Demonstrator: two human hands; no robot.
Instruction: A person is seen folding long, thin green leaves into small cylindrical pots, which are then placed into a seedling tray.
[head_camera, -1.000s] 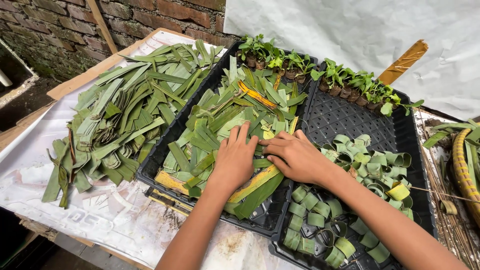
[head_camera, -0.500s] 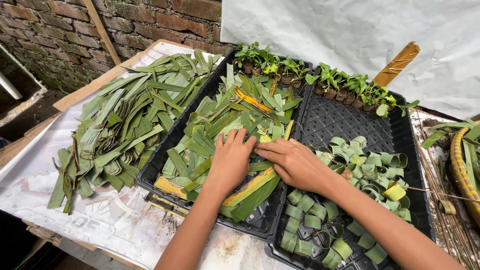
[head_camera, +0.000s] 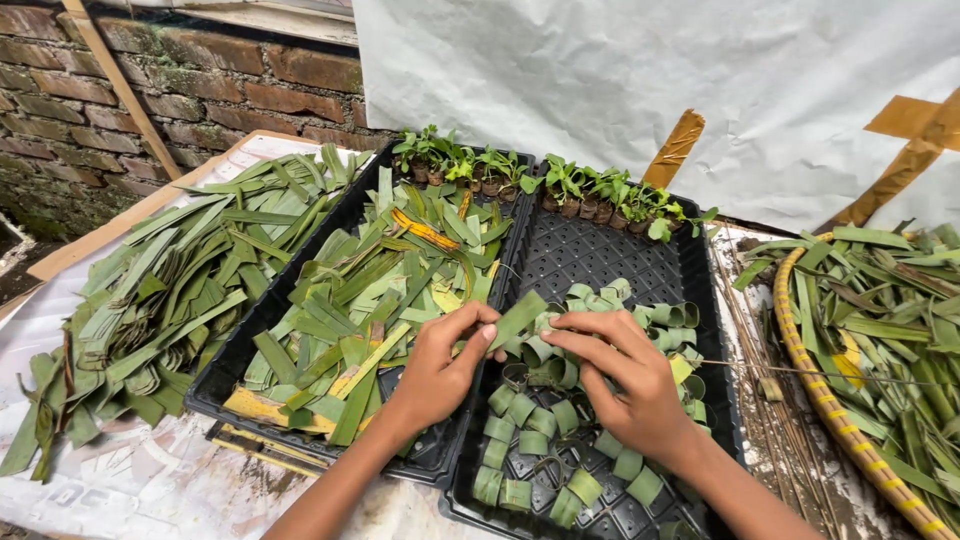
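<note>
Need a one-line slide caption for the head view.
Both hands, left hand and right hand, hold a green leaf strip over a black tray of rolled leaf rings.

Matt black plastic tray (head_camera: 590, 262), smooth leaf strip (head_camera: 518, 318)

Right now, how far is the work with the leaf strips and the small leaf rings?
Done: many rolled leaf rings lie in the right black tray, and a row of seedlings stands along the back. In hand: the left hand and right hand grip one green leaf strip. Left: a tray full of cut strips, a leaf pile, and bare tray cells.
</note>
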